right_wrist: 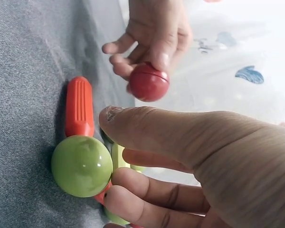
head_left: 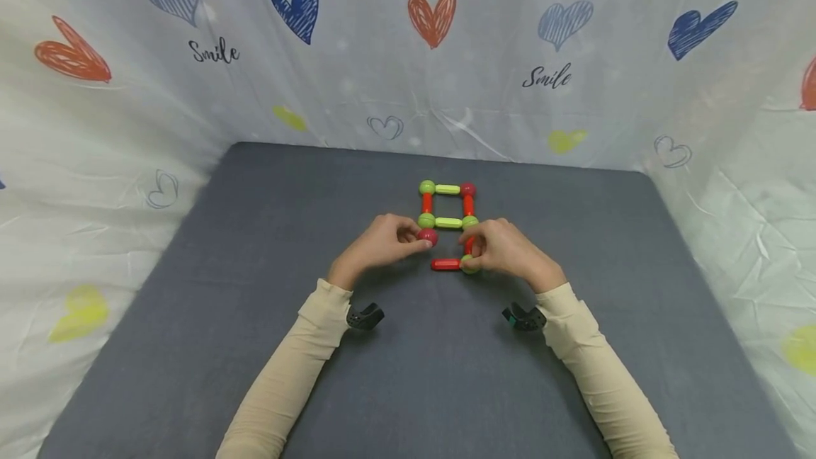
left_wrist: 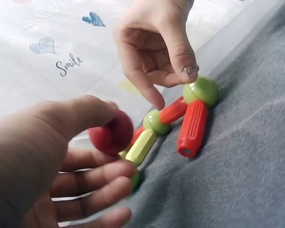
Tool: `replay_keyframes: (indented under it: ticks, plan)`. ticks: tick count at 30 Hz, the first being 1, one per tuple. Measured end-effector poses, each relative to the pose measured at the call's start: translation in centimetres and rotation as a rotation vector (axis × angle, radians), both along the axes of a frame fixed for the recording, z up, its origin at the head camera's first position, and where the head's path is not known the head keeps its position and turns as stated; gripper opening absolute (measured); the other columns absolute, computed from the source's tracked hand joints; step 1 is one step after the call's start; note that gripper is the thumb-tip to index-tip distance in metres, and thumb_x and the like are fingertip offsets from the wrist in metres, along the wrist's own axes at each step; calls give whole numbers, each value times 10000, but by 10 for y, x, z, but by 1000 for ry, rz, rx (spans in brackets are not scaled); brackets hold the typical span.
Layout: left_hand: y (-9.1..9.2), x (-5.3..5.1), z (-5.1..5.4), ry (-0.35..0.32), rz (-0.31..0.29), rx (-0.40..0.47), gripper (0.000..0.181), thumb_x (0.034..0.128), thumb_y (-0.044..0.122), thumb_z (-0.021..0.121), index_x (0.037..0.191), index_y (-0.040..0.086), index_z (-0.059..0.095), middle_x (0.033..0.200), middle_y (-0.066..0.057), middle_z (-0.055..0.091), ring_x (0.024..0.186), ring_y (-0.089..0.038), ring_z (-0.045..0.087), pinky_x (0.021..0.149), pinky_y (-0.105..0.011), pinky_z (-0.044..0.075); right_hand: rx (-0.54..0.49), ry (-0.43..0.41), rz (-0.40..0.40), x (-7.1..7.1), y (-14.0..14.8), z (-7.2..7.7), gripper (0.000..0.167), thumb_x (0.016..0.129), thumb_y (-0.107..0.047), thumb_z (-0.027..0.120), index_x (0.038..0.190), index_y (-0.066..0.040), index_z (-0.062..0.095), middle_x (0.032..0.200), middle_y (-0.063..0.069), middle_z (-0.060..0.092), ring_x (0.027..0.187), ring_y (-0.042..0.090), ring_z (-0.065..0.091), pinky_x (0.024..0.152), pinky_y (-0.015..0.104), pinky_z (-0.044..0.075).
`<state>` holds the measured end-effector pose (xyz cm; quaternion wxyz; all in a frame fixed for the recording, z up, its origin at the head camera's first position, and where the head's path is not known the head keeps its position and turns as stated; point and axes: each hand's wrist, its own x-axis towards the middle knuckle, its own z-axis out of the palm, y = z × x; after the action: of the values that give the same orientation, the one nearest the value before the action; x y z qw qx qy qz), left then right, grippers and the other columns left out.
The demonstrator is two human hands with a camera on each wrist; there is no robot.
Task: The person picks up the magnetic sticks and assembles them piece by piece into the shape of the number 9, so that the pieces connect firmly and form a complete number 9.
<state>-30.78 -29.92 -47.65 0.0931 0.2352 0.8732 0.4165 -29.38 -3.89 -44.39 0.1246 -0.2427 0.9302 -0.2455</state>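
My left hand [head_left: 385, 241] pinches a shiny red ball [head_left: 428, 236] between thumb and fingers, just below the left middle green ball [head_left: 426, 220]. The right hand [head_left: 510, 250] hovers at the lower right green ball [head_left: 469, 263], its thumb and fingers spread around that corner. Whether its fingertips touch the ball is hard to tell. From this green ball a red rod [right_wrist: 79, 107] points left with a free end. Another red rod [left_wrist: 173, 110] joins it to the right middle green ball [left_wrist: 156, 122].
Beyond the hands lies a closed square of rods and balls, with a red ball [head_left: 468, 190] and a green ball [head_left: 427, 188] at its far corners. A yellow-green rod [head_left: 448, 222] forms its near side. Behind the grey table [head_left: 274, 190] hangs a white heart-printed curtain [head_left: 357, 76].
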Motion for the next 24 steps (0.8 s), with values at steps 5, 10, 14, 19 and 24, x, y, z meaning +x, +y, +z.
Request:
replay_keyframes:
  ticks: [5, 10, 14, 19, 24]
  plan:
    - [-8, 3, -1, 10, -26, -91, 285, 895, 349, 761, 987, 80, 746, 848, 24, 695, 742, -110, 626, 678, -291, 513, -8, 4, -5, 4, -4, -3, 363, 790, -222, 869, 1097, -70, 749, 687, -43, 618, 596, 136, 573, 585, 340, 481]
    - [-21, 7, -4, -10, -6, -170, 271, 866, 315, 797, 1008, 89, 747, 812, 35, 676, 696, -111, 605, 643, -288, 498, 31, 44, 55, 1, -16, -4, 293, 791, -223, 863, 1037, -102, 759, 675, -37, 597, 602, 133, 550, 588, 333, 461]
    - [-24, 6, -6, -4, -16, -200, 251, 837, 263, 831, 1017, 104, 760, 792, 48, 675, 700, -105, 607, 648, -288, 498, 97, 96, 121, -5, -23, -10, 216, 785, -234, 866, 964, -152, 776, 713, -66, 600, 625, 125, 514, 582, 310, 439]
    - [-17, 4, -10, -3, -50, -204, 270, 819, 239, 843, 1042, 110, 760, 810, 59, 685, 741, -85, 619, 681, -280, 505, 61, 57, 96, -7, -17, -20, 153, 788, -188, 834, 929, -155, 785, 728, -69, 613, 622, 129, 501, 575, 305, 423]
    - [-13, 5, -9, -19, -61, -199, 271, 811, 214, 849, 1040, 103, 755, 811, 56, 688, 743, -81, 626, 681, -274, 511, 7, 18, 69, -8, -10, -25, 148, 808, -183, 803, 953, -159, 781, 683, -44, 574, 597, 128, 473, 556, 302, 385]
